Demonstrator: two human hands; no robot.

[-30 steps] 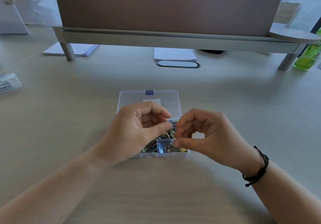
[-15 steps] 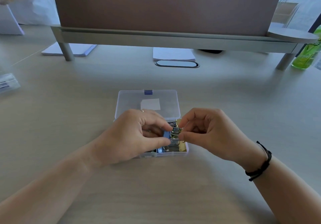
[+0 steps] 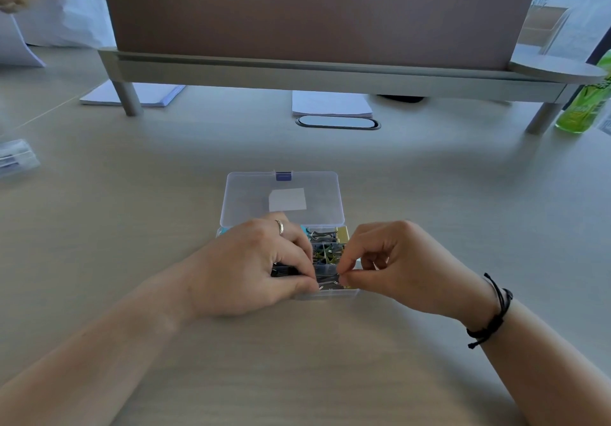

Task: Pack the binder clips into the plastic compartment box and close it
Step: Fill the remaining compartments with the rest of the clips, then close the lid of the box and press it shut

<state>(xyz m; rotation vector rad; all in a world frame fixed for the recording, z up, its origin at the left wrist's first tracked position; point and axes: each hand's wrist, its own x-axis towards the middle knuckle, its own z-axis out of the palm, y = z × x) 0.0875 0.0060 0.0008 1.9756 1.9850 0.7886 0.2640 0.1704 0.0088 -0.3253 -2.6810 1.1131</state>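
While lid-open box [image 3: 284, 194] brims with clips [image 3: 325, 253], both hands' grips [image 3: 251, 270] [image 3: 396, 267] pinching one.

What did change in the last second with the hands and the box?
Both hands, the left hand and the right hand, came down from above the box into its near compartments, pinching a binder clip between them. The lid stayed open and the box did not move.

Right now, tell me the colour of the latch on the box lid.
Blue latch, seen best in the head view.
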